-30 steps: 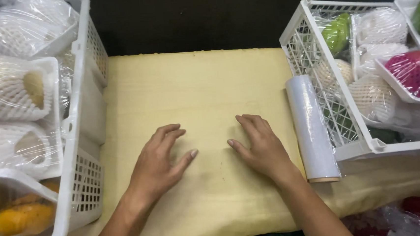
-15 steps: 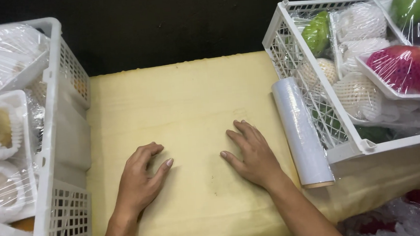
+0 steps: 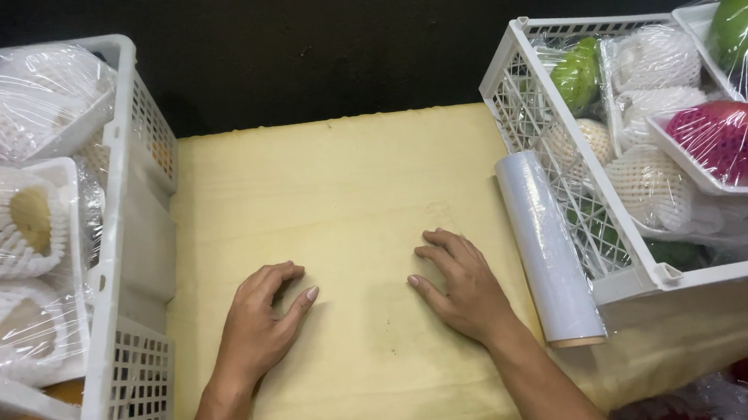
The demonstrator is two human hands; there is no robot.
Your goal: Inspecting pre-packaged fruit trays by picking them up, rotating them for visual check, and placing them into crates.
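My left hand [image 3: 262, 321] rests palm down on the pale yellow mat [image 3: 337, 177], fingers slightly curled, holding nothing. My right hand [image 3: 460, 286] lies flat on the same mat a short way to the right, fingers spread, also holding nothing. A roll of clear cling film [image 3: 549, 249] lies just right of my right hand, against the side of the right crate, not touched.
A white plastic crate [image 3: 131, 253] on the left holds wrapped trays of fruit in foam netting. Another white crate [image 3: 543, 110] on the right holds wrapped green, red and netted fruit. A dark wall runs behind the mat.
Both hands have slid back toward me on the mat, and the left fingers have curled a little. The view has shifted left, showing less of the left crate.
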